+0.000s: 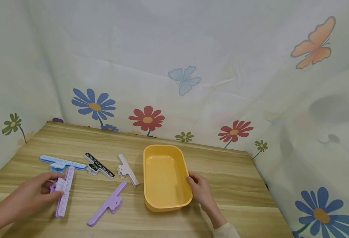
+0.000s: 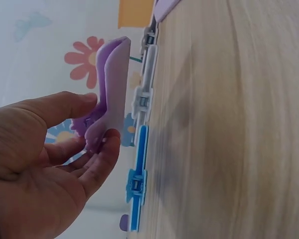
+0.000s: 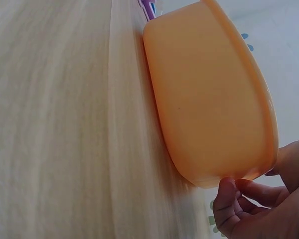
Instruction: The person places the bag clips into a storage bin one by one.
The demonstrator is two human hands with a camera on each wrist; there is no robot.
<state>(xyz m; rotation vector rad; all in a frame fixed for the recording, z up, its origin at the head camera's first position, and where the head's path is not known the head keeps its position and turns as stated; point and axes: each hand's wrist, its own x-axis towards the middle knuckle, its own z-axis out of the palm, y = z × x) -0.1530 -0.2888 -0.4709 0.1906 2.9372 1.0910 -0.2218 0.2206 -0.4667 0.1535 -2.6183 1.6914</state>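
Note:
The left hand [image 1: 33,195] pinches a light purple clip [image 1: 65,195] by its handle, held above the table at the left. In the left wrist view, thumb and fingers close on that clip [image 2: 117,79]. At the right, the right hand [image 1: 203,193] grips the right rim of an orange-yellow bin [image 1: 164,178] that holds nothing. The right wrist view shows its fingers curled at the end of the bin [image 3: 209,99]. Between the hands lie a purple clip [image 1: 106,205], a pale grey clip [image 1: 128,170] and a black and white clip [image 1: 99,165]; a blue clip [image 1: 62,162] lies behind the left hand.
The wooden table [image 1: 228,185] has its back edge against a pale curtain [image 1: 127,43] printed with flowers and butterflies. The curtain also hangs along the left and right sides.

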